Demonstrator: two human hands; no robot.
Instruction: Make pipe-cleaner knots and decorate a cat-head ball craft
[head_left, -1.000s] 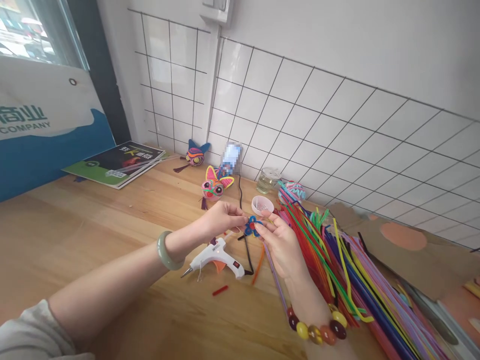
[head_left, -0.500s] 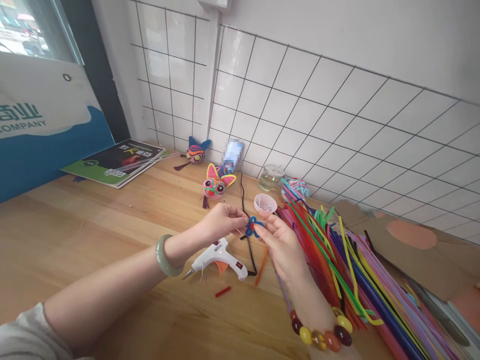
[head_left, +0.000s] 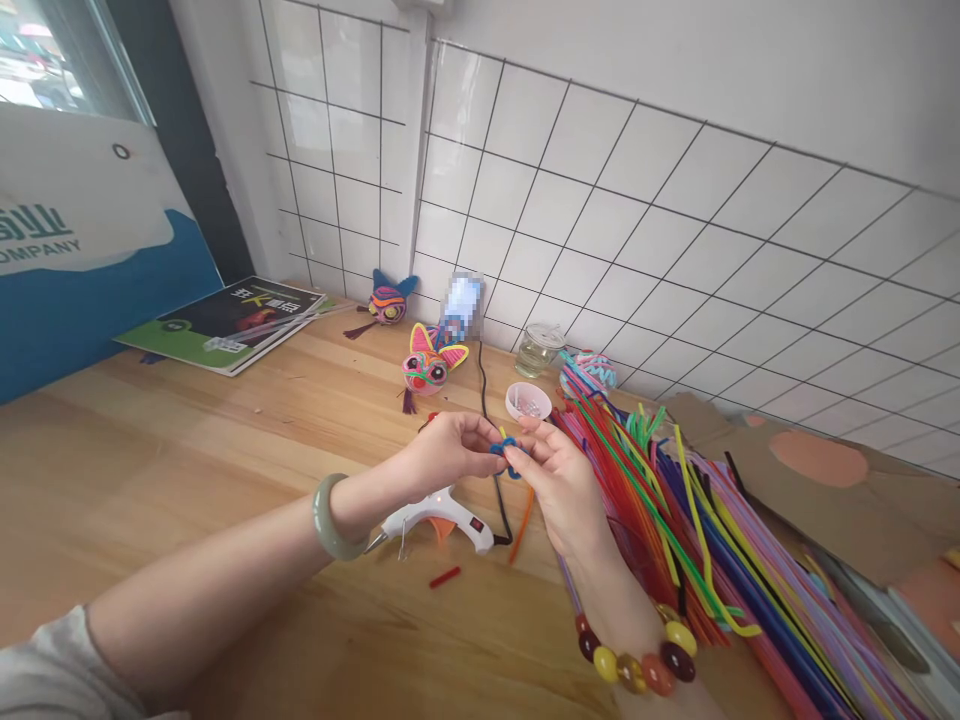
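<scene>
Between both hands is a small blue pipe-cleaner flower (head_left: 513,470), partly covered by fingers, with a bit of yellow at its top. My left hand (head_left: 459,446), a pale green bangle on its wrist, pinches the flower's left side. My right hand (head_left: 559,482), wearing a bracelet of large beads, grips the right side with its thumb over the front. Beneath my left hand a white glue gun (head_left: 469,530) lies on the table, its nozzle toward the left. A short red pipe-cleaner piece (head_left: 445,577) rests in front of it, and an orange one (head_left: 522,526) lies to its right.
Many colourful pipe cleaners (head_left: 720,540) spread across the right side. Behind the hands stand a pink cup (head_left: 528,402), a glass jar (head_left: 538,352), a phone (head_left: 462,300) and two animal-face ornaments, one pink (head_left: 429,368), one blue-eared (head_left: 388,300). A magazine (head_left: 225,325) lies at left.
The blue flower has been tilted in the fingers, so its red centre no longer shows. My left hand's fingers have closed further over it. The view has shifted slightly.
</scene>
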